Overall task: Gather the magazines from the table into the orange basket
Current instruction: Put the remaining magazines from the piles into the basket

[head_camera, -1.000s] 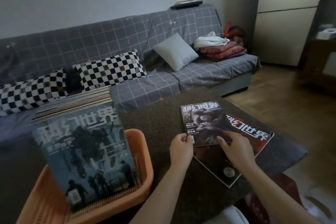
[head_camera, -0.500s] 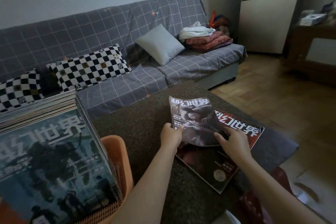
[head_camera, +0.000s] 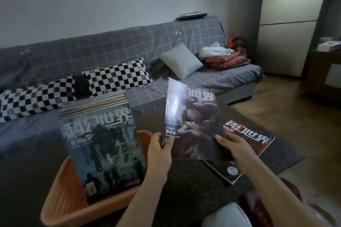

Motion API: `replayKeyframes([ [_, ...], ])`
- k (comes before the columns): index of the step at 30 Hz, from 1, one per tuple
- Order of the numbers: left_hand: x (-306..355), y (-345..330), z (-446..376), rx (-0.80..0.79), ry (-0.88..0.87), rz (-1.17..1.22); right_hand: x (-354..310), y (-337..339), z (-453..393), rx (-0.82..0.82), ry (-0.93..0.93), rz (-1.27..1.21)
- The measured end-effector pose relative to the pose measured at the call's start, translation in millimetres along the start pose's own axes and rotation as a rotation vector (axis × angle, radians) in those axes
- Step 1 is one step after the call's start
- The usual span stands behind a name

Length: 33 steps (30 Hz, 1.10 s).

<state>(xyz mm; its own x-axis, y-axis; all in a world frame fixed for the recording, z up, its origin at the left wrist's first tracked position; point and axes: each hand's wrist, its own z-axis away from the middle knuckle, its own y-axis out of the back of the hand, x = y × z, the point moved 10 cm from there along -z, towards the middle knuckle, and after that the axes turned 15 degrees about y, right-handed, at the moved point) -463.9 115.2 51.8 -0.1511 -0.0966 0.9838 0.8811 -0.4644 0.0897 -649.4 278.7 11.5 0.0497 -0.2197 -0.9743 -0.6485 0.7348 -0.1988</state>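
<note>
2 hands held 1 grey magazine [head_camera: 191,121] raised and tilted above the dark table [head_camera: 186,186]. The left hand [head_camera: 159,155] pinched its lower left corner, thumb on the cover; the right hand [head_camera: 238,150] gripped its lower right edge, thumb on the cover and fingers behind. 1 red magazine [head_camera: 247,141] lay flat on the table at 4 o'clock from the raised one, partly covered by it and the right hand. 1 orange basket [head_camera: 60,206] sat on the table at 8 o'clock from the raised magazine, holding 1 stack of magazines [head_camera: 103,145] stood on end, teal cover in front; their number could not be counted. Behind the table, 1 sofa [head_camera: 129,46] carried 2 checkered pillows [head_camera: 118,77], 1 plain grey cushion [head_camera: 180,62] and 1 pile of folded cloth [head_camera: 225,59].
</note>
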Motion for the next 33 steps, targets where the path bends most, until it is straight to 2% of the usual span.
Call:
replayKeyframes([
  [7, 23.7, 92.6, 34.1, 0.065, -0.073, 0.059, -35.6, -88.9, 24.7, -0.085, 0.078, -0.101],
  [12, 20.0, 154.5, 39.2, 0.063, -0.086, 0.124, -45.8, -152.4, 41.2, -0.216, 0.114, -0.056],
  [15, 13.5, 185.9, 34.0, 0.059, -0.074, 0.052, -39.7, -180.5, 41.4, -0.248, 0.133, -0.006],
  [19, 5.4, 227.4, 24.2, 0.203, -0.07, -0.201, -25.1, -213.1, 33.0, -0.319, 0.174, 0.156],
  [25, -23.0, 259.1, 8.0, 0.355, 0.039, -0.396, 1.0, -241.7, 19.3, -0.392, 0.265, 0.544],
  [30, -33.7, 275.3, 3.6, 0.488, 0.066, -0.402, 10.3, -248.8, 17.4, -0.373, 0.318, 0.695],
  [33, -37.6, 280.5, 0.3, 0.504, 0.099, -0.382, 10.9, -252.7, 18.2, -0.376, 0.361, 0.763],
])
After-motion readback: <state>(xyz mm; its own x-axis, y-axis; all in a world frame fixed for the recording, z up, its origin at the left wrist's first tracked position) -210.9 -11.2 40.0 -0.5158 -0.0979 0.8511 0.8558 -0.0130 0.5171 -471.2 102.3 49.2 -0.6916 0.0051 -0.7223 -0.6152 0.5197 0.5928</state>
